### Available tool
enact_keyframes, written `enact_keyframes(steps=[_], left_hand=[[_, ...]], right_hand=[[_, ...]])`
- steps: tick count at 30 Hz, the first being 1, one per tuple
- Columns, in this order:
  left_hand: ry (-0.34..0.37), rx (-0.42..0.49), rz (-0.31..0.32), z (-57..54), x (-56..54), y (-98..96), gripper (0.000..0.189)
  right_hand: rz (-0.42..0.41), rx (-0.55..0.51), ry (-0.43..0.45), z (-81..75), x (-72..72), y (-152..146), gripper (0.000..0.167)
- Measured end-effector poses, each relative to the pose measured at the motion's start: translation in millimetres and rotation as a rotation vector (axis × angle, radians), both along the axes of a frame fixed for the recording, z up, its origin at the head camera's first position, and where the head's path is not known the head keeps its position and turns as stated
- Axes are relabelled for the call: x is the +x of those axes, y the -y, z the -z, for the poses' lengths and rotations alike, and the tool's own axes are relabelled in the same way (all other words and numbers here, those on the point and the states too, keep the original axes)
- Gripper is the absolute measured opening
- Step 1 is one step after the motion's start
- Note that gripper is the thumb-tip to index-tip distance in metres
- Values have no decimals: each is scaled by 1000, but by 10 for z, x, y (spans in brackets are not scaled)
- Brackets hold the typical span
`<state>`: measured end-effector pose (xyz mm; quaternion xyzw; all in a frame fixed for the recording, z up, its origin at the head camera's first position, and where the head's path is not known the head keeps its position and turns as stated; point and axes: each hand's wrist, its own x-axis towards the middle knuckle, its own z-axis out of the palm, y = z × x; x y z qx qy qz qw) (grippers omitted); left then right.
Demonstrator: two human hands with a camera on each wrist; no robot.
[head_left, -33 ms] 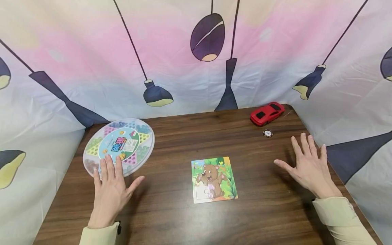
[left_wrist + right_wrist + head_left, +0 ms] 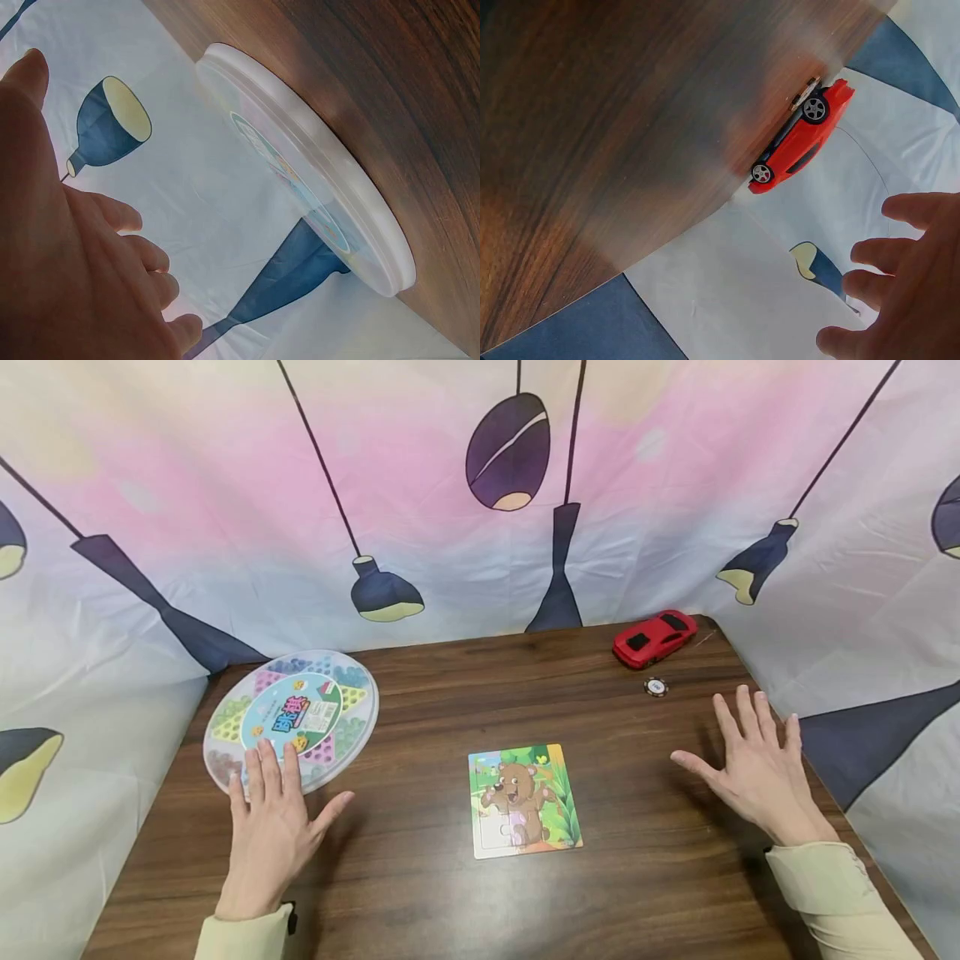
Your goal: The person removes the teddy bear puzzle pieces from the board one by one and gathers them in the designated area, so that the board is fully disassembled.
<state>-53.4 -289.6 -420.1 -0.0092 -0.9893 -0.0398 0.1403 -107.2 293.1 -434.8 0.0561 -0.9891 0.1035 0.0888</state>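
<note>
Since the left hand (image 2: 268, 839) and right hand (image 2: 767, 777) hover empty, fingers (image 2: 271, 770) spread, I'd guess the puzzle (image 2: 525, 800) sits between them for easy reach.

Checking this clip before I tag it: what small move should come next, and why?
Probably bring the right hand leftward and down toward the round chip: that hand is empty and spread, and the chip lies left of its fingertips, on the near side of the red toy car.

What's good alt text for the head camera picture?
A person's left hand and right hand spread above a wooden table, a bear puzzle between them; farther back are a round board game, chip and red toy car.
</note>
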Motion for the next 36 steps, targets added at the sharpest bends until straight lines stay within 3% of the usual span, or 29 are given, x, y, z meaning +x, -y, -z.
enact_keyframes(steps=[6, 11, 14, 19, 26, 36], left_hand=[[9, 18, 16, 13, 45, -103, 105], [33, 107, 175, 54, 59, -402, 98], [109, 167, 282, 99, 50, -652, 96], [256, 209, 376, 189, -7, -1053, 97], [394, 235, 407, 287, -132, -1327, 101], [471, 212, 432, 353, -298, -1401, 117]], right_hand=[[-32, 5, 33, 108, -7, 46, 102], [-69, -31, 51, 132, -1, 201, 101], [-111, -64, 64, 141, -13, 368, 100], [-205, -111, 121, 140, -43, 719, 98], [-323, -130, 163, 77, -77, 1178, 92], [-509, -113, 148, 75, -164, 1700, 87]])
